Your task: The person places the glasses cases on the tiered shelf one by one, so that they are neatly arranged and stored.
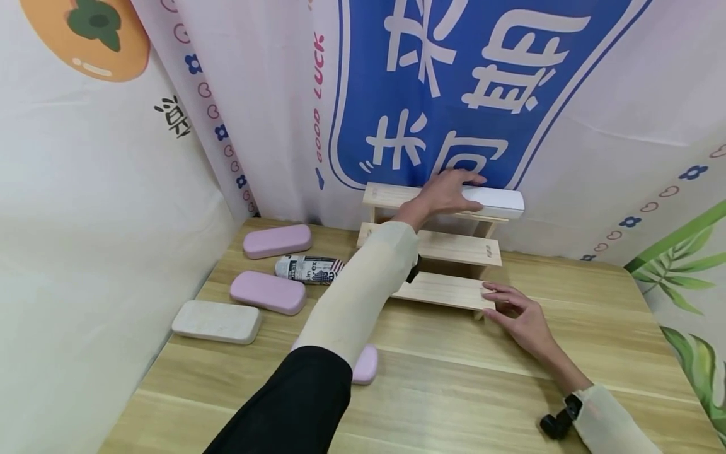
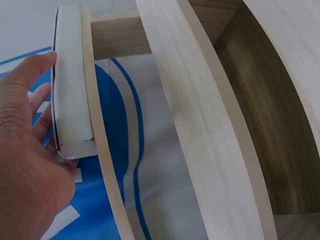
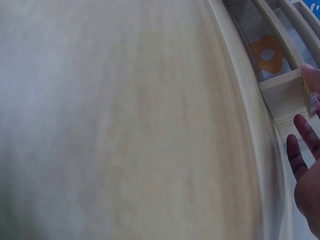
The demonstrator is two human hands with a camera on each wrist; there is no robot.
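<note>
My left hand (image 1: pixel 445 192) reaches to the top board of a three-tier wooden stand (image 1: pixel 462 247). Its thumb and fingers hold one end of a white glasses case (image 1: pixel 501 199), which lies along the right part of that board. In the left wrist view the thumb presses the long side of the white glasses case (image 2: pixel 72 85), and the other fingers are partly hidden behind it. At the right end of the lowest board, my right hand (image 1: pixel 524 318) pinches the corner with thumb and fingertips. Two fingers (image 3: pixel 296 157) stand off the wood in the right wrist view.
On the table's left side lie two lilac glasses cases (image 1: pixel 278 241) (image 1: pixel 268 292), a newspaper-print case (image 1: pixel 306 268) and an off-white case (image 1: pixel 217 321). Another lilac case (image 1: pixel 365 366) is partly hidden under my left arm. A printed cloth (image 1: pixel 272 126) hangs behind the stand.
</note>
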